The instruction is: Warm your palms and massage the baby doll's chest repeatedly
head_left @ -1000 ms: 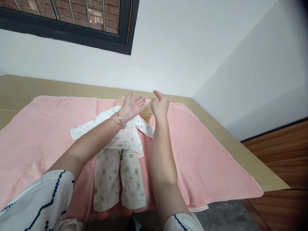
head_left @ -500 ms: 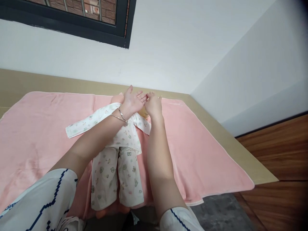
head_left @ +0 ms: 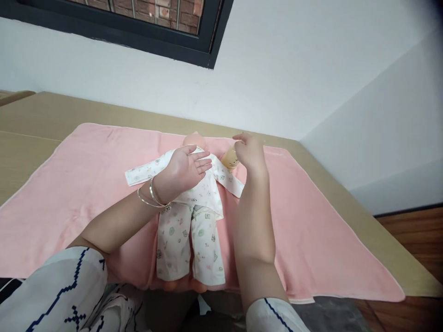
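Observation:
My left hand (head_left: 183,170) is open, its palm turned up and fingers spread, over the chest of a doll's white printed top (head_left: 204,196). Nothing shows in that palm. My right hand (head_left: 252,154) is curled around a bottle of pale yellow liquid (head_left: 230,159), by the doll's sleeve on the right; the hand hides much of the bottle. The doll lies on its back on a pink blanket (head_left: 311,221), sleeves spread out. Its head (head_left: 194,139) shows partly at the far end. The printed trousers (head_left: 207,249) point toward me, with the feet just below their cuffs.
The blanket covers most of a light wooden table (head_left: 114,108), which stands against a white wall (head_left: 263,83). A dark window frame (head_left: 194,50) is at the upper left. Brown wooden panels (head_left: 408,235) stand beyond the table's right edge.
My hands have moved apart: the left is now lower over the doll's chest, the right farther to the right. The view has shifted left, and more of the bottle shows.

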Demonstrator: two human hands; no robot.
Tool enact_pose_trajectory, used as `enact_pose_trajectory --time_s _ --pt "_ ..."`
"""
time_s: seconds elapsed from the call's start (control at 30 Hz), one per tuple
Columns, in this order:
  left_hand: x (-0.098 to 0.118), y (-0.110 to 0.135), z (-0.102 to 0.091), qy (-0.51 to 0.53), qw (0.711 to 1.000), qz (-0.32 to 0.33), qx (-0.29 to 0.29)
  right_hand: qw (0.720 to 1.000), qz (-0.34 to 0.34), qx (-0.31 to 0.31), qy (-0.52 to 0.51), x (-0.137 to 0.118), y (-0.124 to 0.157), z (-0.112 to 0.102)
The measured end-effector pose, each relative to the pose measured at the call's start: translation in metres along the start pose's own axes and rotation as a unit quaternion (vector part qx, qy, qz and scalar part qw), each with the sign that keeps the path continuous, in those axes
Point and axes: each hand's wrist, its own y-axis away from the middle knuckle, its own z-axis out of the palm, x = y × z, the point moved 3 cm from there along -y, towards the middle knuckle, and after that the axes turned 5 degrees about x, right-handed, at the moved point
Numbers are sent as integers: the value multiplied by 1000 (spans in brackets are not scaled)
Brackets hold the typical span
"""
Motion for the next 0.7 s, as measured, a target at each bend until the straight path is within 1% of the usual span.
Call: enact_pose_trajectory --time_s 0.07,0.1,0.17,0.23,0.27,0.3,0.33,0.4,0.43,0.47,0.53,0.6,0.7 --pt "7 14 -2 26 1000 -1 8 998 -45 4 -54 -25 15 -10" --pt "11 22 -2 34 999 6 3 996 -67 -2 -67 -40 26 -14" --pt "19 39 2 37 998 30 -33 990 -113 -25 -78 -75 50 -16" --pt "27 56 5 20 995 71 -65 983 -157 -62 -75 -108 76 -14" --pt "31 64 5 -3 993 101 -57 978 -178 -76 -73 -122 88 -12" --pt "36 72 3 -36 989 137 -31 975 -194 -89 -62 -133 100 -9" --pt "41 79 0 -76 981 178 13 973 -206 -91 -46 -142 110 -7" --pt "52 91 -7 -159 949 250 102 968 -234 -88 -9 -156 129 -3" --pt "57 96 -9 -191 936 268 124 963 -255 -84 2 -162 138 -2" --pt "61 99 -11 -215 929 276 125 956 -279 -85 8 -167 148 0" --pt "66 101 -11 -240 930 263 93 940 -328 -91 5 -176 165 1" --pt "67 100 -6 -230 941 240 54 932 -351 -91 -2 -181 175 1" --pt "56 98 8 -200 952 229 20 930 -360 -77 -17 -180 175 -4"
